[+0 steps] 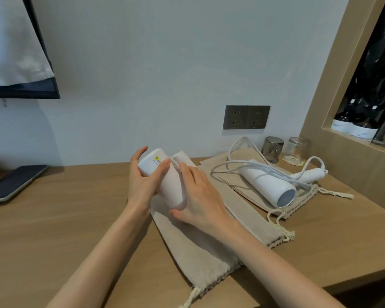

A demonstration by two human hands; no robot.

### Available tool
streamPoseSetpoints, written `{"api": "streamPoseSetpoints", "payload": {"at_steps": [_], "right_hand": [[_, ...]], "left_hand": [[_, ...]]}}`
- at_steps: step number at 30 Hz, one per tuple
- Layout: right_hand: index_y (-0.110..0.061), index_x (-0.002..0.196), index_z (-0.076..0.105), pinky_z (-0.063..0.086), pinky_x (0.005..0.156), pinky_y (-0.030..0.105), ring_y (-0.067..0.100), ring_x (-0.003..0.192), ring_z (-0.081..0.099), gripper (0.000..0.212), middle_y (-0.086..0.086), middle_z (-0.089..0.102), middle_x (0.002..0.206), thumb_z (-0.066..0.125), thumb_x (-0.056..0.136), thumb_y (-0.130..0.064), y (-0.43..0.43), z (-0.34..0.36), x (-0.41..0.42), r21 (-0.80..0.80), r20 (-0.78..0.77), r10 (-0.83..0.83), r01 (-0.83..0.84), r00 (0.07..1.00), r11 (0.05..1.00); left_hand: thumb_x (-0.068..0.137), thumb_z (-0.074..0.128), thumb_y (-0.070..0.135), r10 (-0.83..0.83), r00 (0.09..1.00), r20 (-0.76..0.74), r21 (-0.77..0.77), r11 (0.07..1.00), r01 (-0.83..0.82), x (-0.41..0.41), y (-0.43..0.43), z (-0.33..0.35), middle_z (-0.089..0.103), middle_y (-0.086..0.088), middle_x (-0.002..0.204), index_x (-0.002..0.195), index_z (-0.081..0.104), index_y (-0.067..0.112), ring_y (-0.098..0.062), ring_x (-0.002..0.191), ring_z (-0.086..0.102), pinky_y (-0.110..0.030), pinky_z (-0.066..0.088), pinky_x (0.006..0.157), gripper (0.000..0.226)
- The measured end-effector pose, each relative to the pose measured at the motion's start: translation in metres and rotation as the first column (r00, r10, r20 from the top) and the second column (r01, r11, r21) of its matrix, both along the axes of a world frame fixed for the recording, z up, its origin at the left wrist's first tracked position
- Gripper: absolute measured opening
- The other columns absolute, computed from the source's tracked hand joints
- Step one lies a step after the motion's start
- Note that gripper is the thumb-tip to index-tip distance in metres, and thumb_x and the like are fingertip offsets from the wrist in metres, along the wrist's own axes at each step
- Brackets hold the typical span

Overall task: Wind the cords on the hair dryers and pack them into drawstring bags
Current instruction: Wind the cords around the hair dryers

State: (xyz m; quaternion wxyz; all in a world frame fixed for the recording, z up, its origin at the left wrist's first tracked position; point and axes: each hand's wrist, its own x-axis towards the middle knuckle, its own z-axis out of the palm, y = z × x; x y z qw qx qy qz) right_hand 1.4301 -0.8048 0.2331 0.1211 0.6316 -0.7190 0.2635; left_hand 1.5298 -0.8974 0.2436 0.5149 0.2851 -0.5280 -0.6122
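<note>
A white hair dryer is held just above a beige drawstring bag at the centre of the wooden desk. My left hand grips its barrel from the left. My right hand wraps the dryer's right side, with its white cord running under the fingers. A second white hair dryer lies to the right on another beige bag, its cord loose and looped behind it. A third beige bag lies flat between them.
Two upturned glasses stand at the back right near a dark wall socket. A wooden niche with dark bottles rises at the right. A dark tray sits at the left. The desk edge drops off at the lower right.
</note>
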Motion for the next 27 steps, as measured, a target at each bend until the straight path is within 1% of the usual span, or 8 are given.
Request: {"api": "streamPoseSetpoints", "payload": {"at_steps": [5, 8, 11, 13, 16, 19, 23, 27], "right_hand": [[-0.017, 0.140, 0.031, 0.046, 0.081, 0.037, 0.021, 0.115, 0.040, 0.090, 0.001, 0.044, 0.127, 0.076, 0.062, -0.028, 0.001, -0.002, -0.013, 0.013, 0.041, 0.078, -0.078, 0.996, 0.997], [-0.019, 0.139, 0.034, 0.048, 0.079, 0.040, 0.022, 0.113, 0.041, 0.088, 0.001, 0.045, 0.127, 0.076, 0.062, -0.026, 0.000, -0.004, -0.019, 0.048, 0.006, 0.121, -0.121, 0.993, 0.992], [-0.019, 0.139, 0.036, 0.050, 0.079, 0.044, 0.021, 0.115, 0.040, 0.083, 0.001, 0.046, 0.130, 0.075, 0.065, -0.018, -0.001, -0.005, -0.026, 0.073, -0.004, 0.142, -0.141, 0.990, 0.987], [-0.020, 0.138, 0.039, 0.051, 0.076, 0.044, 0.019, 0.111, 0.042, 0.080, 0.001, 0.043, 0.129, 0.073, 0.066, -0.012, -0.001, -0.005, -0.030, 0.039, 0.019, 0.146, -0.147, 0.989, 0.988], [-0.025, 0.130, 0.045, 0.051, 0.066, 0.042, 0.015, 0.091, 0.047, 0.069, -0.003, 0.036, 0.118, 0.071, 0.068, -0.011, 0.002, 0.005, -0.030, 0.019, 0.061, 0.140, -0.141, 0.988, 0.990], [-0.022, 0.132, 0.050, 0.047, 0.075, 0.033, 0.006, 0.091, 0.045, 0.064, -0.005, 0.043, 0.111, 0.075, 0.073, -0.021, 0.008, 0.022, -0.029, 0.057, 0.139, 0.166, -0.175, 0.976, 0.983], [-0.016, 0.121, 0.061, 0.046, 0.073, 0.034, 0.011, 0.082, 0.050, 0.028, -0.002, 0.053, 0.093, 0.049, 0.097, -0.024, 0.020, 0.025, -0.019, -0.050, 0.180, 0.236, -0.230, 0.955, 0.972], [-0.018, 0.125, 0.061, 0.042, 0.068, 0.023, 0.003, 0.075, 0.048, 0.033, -0.008, 0.051, 0.081, 0.043, 0.097, -0.017, 0.023, 0.017, -0.014, -0.122, 0.212, 0.323, -0.303, 0.922, 0.945]], "left_hand": [[0.074, 0.079, 0.030, -0.194, 0.941, 0.279, 0.011, 0.980, 0.199, 0.018, -0.023, 0.009, 0.059, 0.010, 0.119, 0.121, 0.057, 0.047, -0.014, 0.103, 0.061, -0.040, 0.058, 0.077, 0.055], [0.074, 0.080, 0.031, -0.265, 0.896, 0.357, 0.010, 0.960, 0.280, 0.026, -0.025, 0.010, 0.061, 0.008, 0.116, 0.118, 0.060, 0.044, -0.013, 0.101, 0.063, -0.036, 0.060, 0.069, 0.050], [0.076, 0.078, 0.032, -0.246, 0.879, 0.409, -0.038, 0.958, 0.286, 0.024, -0.021, 0.008, 0.062, 0.005, 0.111, 0.116, 0.061, 0.037, -0.013, 0.097, 0.064, -0.035, 0.060, 0.062, 0.044], [0.078, 0.075, 0.031, -0.224, 0.896, 0.383, -0.045, 0.964, 0.260, 0.018, -0.017, 0.005, 0.062, 0.003, 0.111, 0.117, 0.061, 0.035, -0.013, 0.098, 0.063, -0.036, 0.060, 0.060, 0.042], [0.080, 0.074, 0.028, -0.196, 0.925, 0.324, -0.044, 0.974, 0.222, 0.010, -0.011, 0.003, 0.061, 0.000, 0.113, 0.114, 0.062, 0.033, -0.014, 0.099, 0.063, -0.038, 0.060, 0.058, 0.036], [0.082, 0.073, 0.028, -0.167, 0.957, 0.239, -0.025, 0.984, 0.178, 0.008, -0.008, 0.003, 0.059, -0.003, 0.117, 0.112, 0.064, 0.033, -0.018, 0.102, 0.061, -0.039, 0.059, 0.056, 0.032], [0.080, 0.072, 0.037, -0.076, 0.994, 0.078, 0.034, 0.997, 0.073, 0.010, -0.004, 0.008, 0.056, -0.003, 0.119, 0.113, 0.063, 0.034, -0.023, 0.105, 0.060, -0.036, 0.058, 0.057, 0.035], [0.072, 0.074, 0.044, -0.042, 0.998, -0.038, 0.044, 0.998, 0.044, 0.009, 0.005, 0.019, 0.057, -0.002, 0.115, 0.108, 0.064, 0.035, -0.021, 0.102, 0.062, -0.038, 0.059, 0.060, 0.038]]}}
